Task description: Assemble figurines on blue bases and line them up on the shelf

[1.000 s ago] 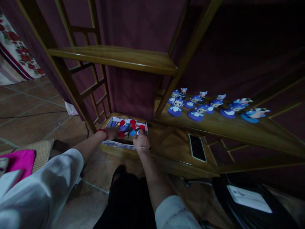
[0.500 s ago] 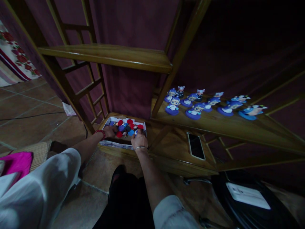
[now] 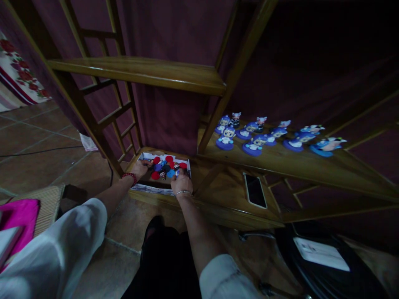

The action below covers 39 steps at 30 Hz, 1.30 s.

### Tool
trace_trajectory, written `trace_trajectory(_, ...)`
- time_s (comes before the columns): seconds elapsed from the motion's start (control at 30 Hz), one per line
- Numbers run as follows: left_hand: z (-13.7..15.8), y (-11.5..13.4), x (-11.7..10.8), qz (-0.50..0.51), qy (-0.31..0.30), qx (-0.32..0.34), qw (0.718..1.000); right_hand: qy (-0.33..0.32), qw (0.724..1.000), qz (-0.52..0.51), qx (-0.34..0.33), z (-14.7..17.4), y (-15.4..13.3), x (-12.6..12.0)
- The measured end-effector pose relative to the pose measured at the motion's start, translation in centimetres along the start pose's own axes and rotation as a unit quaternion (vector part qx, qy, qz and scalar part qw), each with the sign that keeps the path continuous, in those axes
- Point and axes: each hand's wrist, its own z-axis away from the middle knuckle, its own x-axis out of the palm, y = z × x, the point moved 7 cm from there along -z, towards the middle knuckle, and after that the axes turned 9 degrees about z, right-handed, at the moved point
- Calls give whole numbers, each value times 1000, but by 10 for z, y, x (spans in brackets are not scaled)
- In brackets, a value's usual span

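Note:
A shallow white cardboard box (image 3: 156, 190) holds several small figurines (image 3: 163, 175) with red, blue and dark round bases. At the box's left side is my left hand (image 3: 139, 169), with a red bead bracelet on the wrist. Its fingers are bent over the contents, and whatever they grip is hidden. My right hand (image 3: 182, 182), wearing a thin silver bangle, reaches over the near right part of the box. Its fingertips are closed on a small blue-and-white figurine (image 3: 177, 173), mostly covered by the hand.
Several figurines on blue-purple bases (image 3: 225, 143) stand on the raised shelf to the right. A phone (image 3: 254, 190) lies on the lower wooden shelf (image 3: 215, 187). Wooden lattice posts and an upper shelf board (image 3: 140, 72) frame the box. A black chair (image 3: 311, 265) stands at lower right.
My left hand has shifted up and slightly left, toward the box's far left corner. My right hand stays at nearly the same spot. The view has moved slightly.

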Motion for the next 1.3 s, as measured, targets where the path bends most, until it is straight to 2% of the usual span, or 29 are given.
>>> trace_trajectory(0.13, 0, 9, 5, -26, -7, 29, 999, -5, 1000, 1, 3, 1, 0, 0)
trace_trajectory(0.3, -2, 18, 31, -82, -54, 51, 994, -20, 1000, 7, 7, 1, -1, -2)
trace_trajectory(0.47, -9, 19, 45, -130, -31, 46, 990, -17, 1000, 8, 13, 0, 0, -2)
trace_trajectory(0.83, -10, 19, 48, -188, -43, 56, 980, -2, 1000, -3, 18, -2, 1, 2)
trace_trajectory(1.3, -10, 18, 47, -198, -32, 48, 979, -1, 1000, -11, 23, -2, 0, -2)
